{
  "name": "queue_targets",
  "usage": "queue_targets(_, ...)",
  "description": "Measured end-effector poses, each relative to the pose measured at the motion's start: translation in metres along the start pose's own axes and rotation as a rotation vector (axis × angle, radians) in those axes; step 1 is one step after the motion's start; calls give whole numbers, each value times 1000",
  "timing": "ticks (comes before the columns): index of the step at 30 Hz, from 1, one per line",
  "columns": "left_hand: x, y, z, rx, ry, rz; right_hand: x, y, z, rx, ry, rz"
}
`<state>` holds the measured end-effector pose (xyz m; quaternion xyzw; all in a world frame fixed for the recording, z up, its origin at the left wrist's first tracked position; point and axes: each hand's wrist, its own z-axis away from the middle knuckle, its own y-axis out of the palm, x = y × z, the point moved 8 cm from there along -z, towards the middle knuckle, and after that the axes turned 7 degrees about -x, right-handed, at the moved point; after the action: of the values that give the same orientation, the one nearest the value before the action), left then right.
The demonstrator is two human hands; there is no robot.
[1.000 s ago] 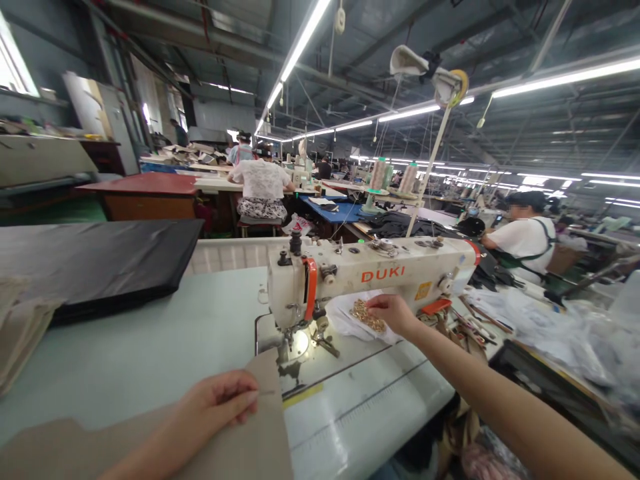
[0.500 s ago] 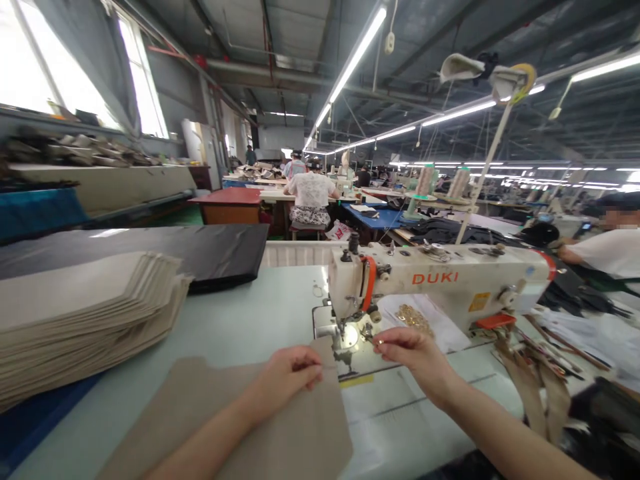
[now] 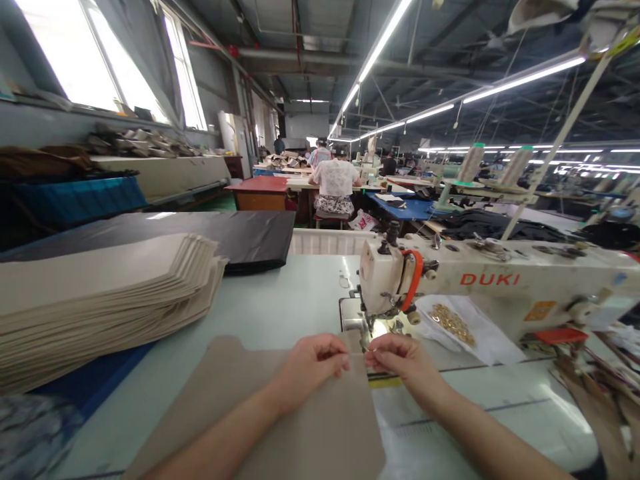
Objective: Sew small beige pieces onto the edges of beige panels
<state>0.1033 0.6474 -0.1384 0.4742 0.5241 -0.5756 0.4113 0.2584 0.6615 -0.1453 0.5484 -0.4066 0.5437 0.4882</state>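
Observation:
A beige fabric panel [image 3: 320,427] lies on the table in front of the sewing machine [image 3: 480,273], its narrow end close to the needle. My left hand [image 3: 313,367] rests on it with curled fingers, thumb and forefinger near a thin strip at that end; what they pinch is hidden. My right hand [image 3: 403,360] is closed in a pinch on a small gold metal ring [image 3: 373,351], mostly covered by the fingertips, at the panel's right edge. Behind that hand, a heap of gold metal rings [image 3: 453,323] lies on a white sheet [image 3: 493,337].
A thick stack of beige panels [image 3: 110,300] stands at left, before a dark folded sheet [image 3: 240,237]. Brown straps [image 3: 585,400] hang at the right. Thread cones [image 3: 470,165] rise behind the machine. A person in a white top [image 3: 335,179] sits further ahead.
My right hand has brought the gold ring left to the panel's edge, beside my left hand. The camera has turned left, so the scene sits further right.

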Motion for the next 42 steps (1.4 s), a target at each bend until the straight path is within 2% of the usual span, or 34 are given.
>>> queue_targets(4,-1,-2,2,-31,-3,0,5,9,-3,44,-80,0)
queue_targets(10,-6,-5,4,-78,48,-23,-4,13,-7,-4,-200,-87)
queue_targets(16,-12,-8,8,-160,140,-219,-4,13,-7,-70,-296,69)
queue_targets(25,-16,-9,11,-259,157,-304,0,17,-1,-74,-348,140)
queue_targets(31,-14,0,10,-198,150,-283,8,19,4,-140,-503,352)
queue_targets(35,-12,9,9,-100,153,-278,16,23,9,-140,-590,465)
queue_targets(39,-5,8,7,-57,122,-115,23,30,17,-52,-638,449)
queue_targets(42,1,11,4,7,69,58,19,25,14,-46,-556,343)
